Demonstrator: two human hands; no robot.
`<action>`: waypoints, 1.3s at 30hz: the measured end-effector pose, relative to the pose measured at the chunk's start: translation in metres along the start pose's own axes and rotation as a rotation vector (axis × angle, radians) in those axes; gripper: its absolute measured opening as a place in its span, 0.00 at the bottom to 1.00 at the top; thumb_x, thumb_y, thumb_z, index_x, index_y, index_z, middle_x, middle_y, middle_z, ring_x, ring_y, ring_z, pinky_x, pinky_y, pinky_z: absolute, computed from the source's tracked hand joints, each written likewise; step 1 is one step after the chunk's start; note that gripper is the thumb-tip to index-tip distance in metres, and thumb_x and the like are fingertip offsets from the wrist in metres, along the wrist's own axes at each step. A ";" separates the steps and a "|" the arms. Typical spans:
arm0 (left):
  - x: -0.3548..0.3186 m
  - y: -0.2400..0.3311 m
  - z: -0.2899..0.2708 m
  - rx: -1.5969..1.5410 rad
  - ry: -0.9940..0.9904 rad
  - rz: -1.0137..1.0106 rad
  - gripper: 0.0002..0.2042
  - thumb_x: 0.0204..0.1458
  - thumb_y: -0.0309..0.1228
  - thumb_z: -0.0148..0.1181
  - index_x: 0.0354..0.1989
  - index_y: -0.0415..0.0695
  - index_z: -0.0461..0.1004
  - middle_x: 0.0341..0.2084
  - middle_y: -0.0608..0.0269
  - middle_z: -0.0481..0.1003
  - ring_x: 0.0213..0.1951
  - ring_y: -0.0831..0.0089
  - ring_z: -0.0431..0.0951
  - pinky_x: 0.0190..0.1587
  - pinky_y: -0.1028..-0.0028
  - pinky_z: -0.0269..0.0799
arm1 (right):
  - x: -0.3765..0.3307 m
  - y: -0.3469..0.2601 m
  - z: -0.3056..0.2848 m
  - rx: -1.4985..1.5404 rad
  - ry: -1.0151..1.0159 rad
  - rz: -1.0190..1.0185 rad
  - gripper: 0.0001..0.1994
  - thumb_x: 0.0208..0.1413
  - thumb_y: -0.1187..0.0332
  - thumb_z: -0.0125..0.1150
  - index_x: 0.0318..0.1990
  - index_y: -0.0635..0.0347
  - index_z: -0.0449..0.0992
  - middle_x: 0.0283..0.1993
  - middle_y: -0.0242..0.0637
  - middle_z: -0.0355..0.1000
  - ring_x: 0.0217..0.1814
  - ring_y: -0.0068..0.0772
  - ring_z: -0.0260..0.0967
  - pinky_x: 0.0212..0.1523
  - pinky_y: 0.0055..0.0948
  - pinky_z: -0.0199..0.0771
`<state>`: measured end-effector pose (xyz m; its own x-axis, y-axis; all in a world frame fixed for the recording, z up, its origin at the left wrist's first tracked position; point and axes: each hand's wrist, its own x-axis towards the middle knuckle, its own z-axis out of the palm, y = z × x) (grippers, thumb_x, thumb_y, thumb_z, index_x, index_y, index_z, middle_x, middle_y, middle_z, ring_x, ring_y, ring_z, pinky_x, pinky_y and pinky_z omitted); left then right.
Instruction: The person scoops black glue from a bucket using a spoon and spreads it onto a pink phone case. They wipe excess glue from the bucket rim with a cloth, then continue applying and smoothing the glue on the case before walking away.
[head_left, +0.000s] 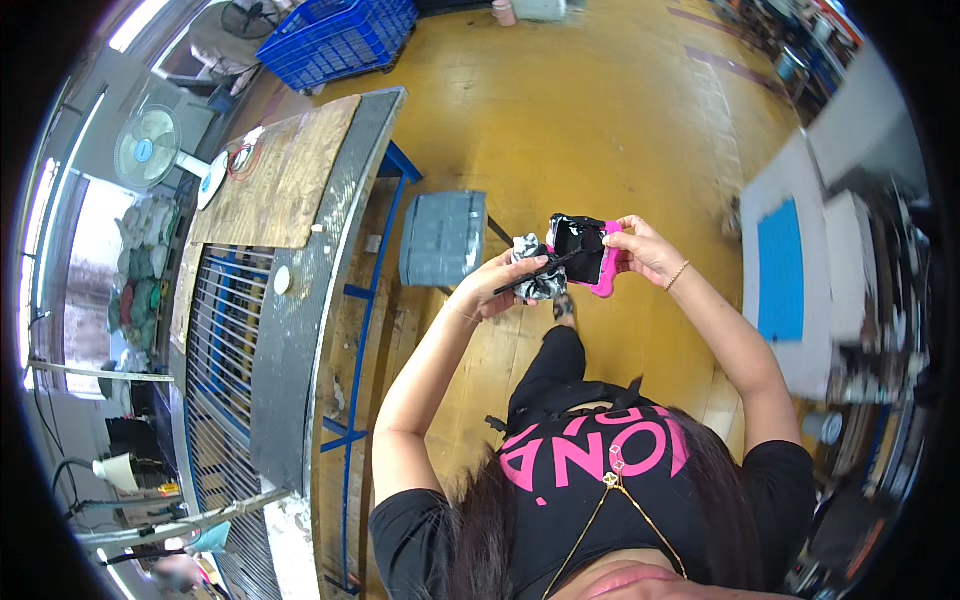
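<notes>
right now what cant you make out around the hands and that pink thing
Head view only:
- The pink object: what it is; its dark face shows no detail and the right hand covers one edge.
- The crumpled grey cloth: partly hidden behind the left hand.
- The thin dark stick: its tip is too small to identify.
- The shelves on the right: blurred.
- The grey stool: its legs are hidden.

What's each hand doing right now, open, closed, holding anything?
Left hand: closed on a thin black brush and a crumpled grey rag.
Right hand: closed around a pink case with a black inside.
</notes>
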<state>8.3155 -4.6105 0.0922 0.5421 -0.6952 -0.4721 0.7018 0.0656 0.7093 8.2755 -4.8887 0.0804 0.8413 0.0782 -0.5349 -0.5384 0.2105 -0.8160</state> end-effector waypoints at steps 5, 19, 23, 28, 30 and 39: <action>0.127 0.146 -0.091 -0.025 0.034 0.056 0.16 0.55 0.35 0.61 0.48 0.43 0.69 0.33 0.64 0.78 0.29 0.79 0.79 0.24 0.78 0.77 | 0.201 -0.115 -0.004 -0.024 -0.100 0.008 0.20 0.53 0.67 0.63 0.48 0.54 0.59 0.41 0.36 0.71 0.38 0.31 0.74 0.39 0.37 0.78; 0.409 0.481 -0.321 -0.208 0.308 0.288 0.19 0.53 0.38 0.63 0.49 0.43 0.66 0.32 0.63 0.77 0.27 0.79 0.79 0.22 0.81 0.76 | 0.720 -0.440 0.030 -0.247 -0.408 0.101 0.20 0.54 0.70 0.62 0.49 0.57 0.58 0.41 0.37 0.70 0.37 0.27 0.74 0.36 0.31 0.78; 0.436 0.559 -0.417 -0.330 0.419 0.327 0.19 0.56 0.34 0.60 0.54 0.45 0.64 0.37 0.63 0.77 0.32 0.76 0.80 0.24 0.77 0.78 | 0.856 -0.508 0.112 -0.355 -0.536 0.158 0.24 0.51 0.70 0.65 0.51 0.60 0.57 0.40 0.41 0.70 0.37 0.31 0.73 0.35 0.32 0.78; 0.451 0.659 -0.560 -0.402 0.486 0.480 0.15 0.58 0.33 0.56 0.52 0.43 0.66 0.37 0.60 0.77 0.33 0.74 0.81 0.24 0.77 0.79 | 1.027 -0.570 0.231 -0.339 -0.777 0.174 0.25 0.51 0.70 0.65 0.51 0.60 0.57 0.41 0.41 0.70 0.36 0.32 0.74 0.36 0.34 0.79; 0.456 0.696 -0.604 -0.409 0.478 0.497 0.15 0.58 0.33 0.56 0.51 0.43 0.66 0.36 0.60 0.77 0.32 0.74 0.81 0.24 0.77 0.79 | 1.081 -0.588 0.270 -0.406 -0.731 0.230 0.24 0.51 0.71 0.65 0.50 0.59 0.57 0.41 0.40 0.70 0.37 0.32 0.74 0.36 0.35 0.79; 0.471 0.903 -0.888 -0.451 0.537 0.510 0.13 0.58 0.34 0.57 0.47 0.42 0.67 0.33 0.61 0.78 0.27 0.77 0.80 0.22 0.79 0.78 | 1.364 -0.695 0.499 -0.444 -0.839 0.294 0.25 0.50 0.70 0.65 0.50 0.59 0.56 0.42 0.39 0.70 0.37 0.32 0.75 0.36 0.36 0.79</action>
<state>9.6150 -4.2432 0.0462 0.9055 -0.0786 -0.4169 0.3681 0.6342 0.6800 9.8214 -4.4423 0.0274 0.3406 0.7690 -0.5409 -0.5563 -0.2990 -0.7753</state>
